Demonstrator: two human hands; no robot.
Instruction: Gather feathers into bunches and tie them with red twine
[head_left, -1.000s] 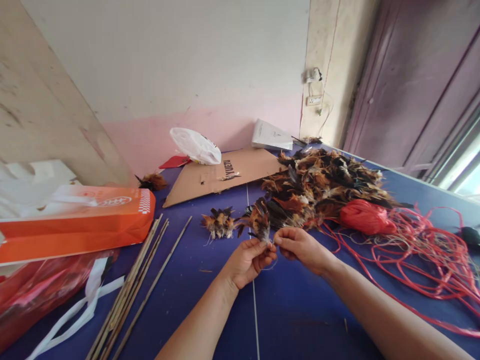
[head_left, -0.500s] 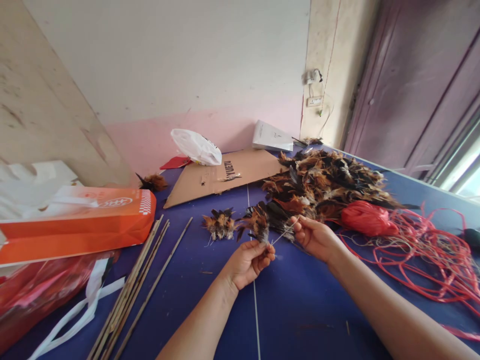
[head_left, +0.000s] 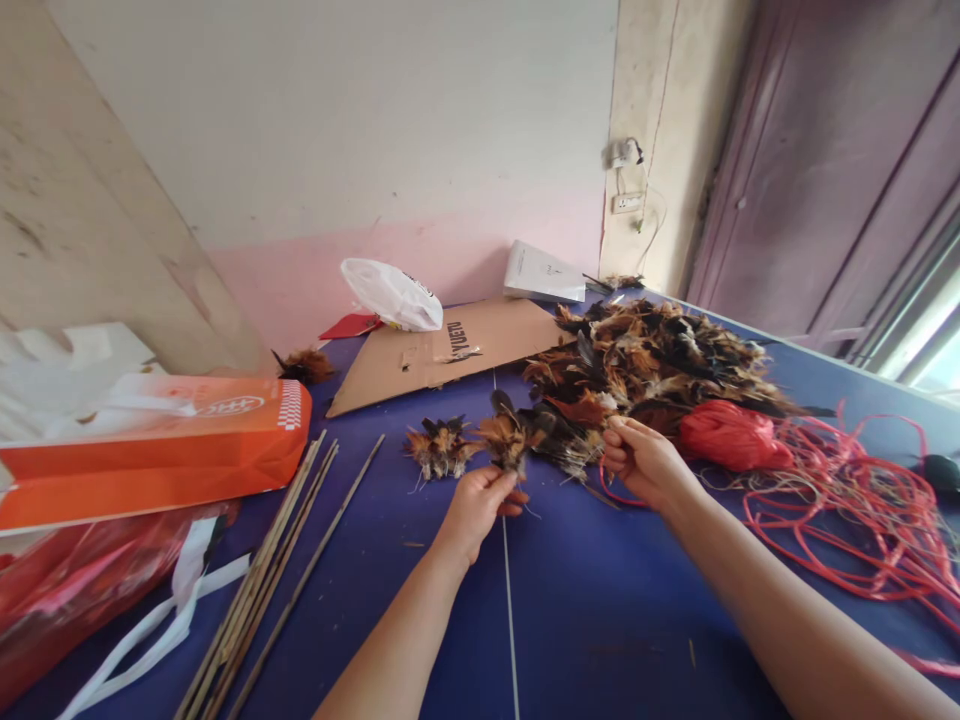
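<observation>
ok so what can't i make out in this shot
Head view: base of brown-and-black feather bundle, hidden by left hand.
Head view: what right hand pinches, if anything; too small.
Head view: near ends of thin brown sticks, cut by bottom edge.
Head view: left end of orange-and-white paper bag, cut by left edge.

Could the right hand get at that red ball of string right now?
Probably yes. The right hand is close beside the red ball of string, and nothing seems to stand between them, though the hand's pinch would likely need to open.
</observation>
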